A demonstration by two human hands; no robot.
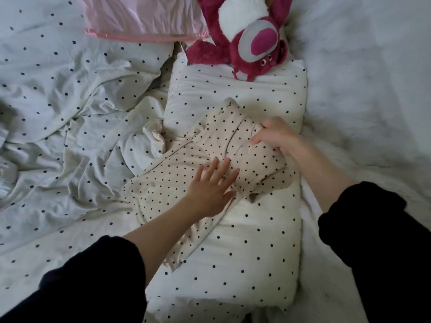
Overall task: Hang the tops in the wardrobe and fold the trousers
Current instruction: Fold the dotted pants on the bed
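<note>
Folding the dotted trousers on the pillow
Keep your left hand flat, grip released, pinning the crease; your right hand, clenched on the folded end, should pull it over squarely.

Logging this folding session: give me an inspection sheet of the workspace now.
Surface: bed with rumpled white dotted bedding; dotted pillow under the work.
Job's things: beige dotted garment lies partly folded on the pillow; trousers or top, cannot tell.
Clutter: pink plush bear at the pillow's far end; pink bag beside it.
Hands: left hand flat on the garment, fingers straight; right hand grips its folded part.
Cables: nothing seen.
Surroundings: white fluffy cover to the right; wardrobe not in view.
</note>
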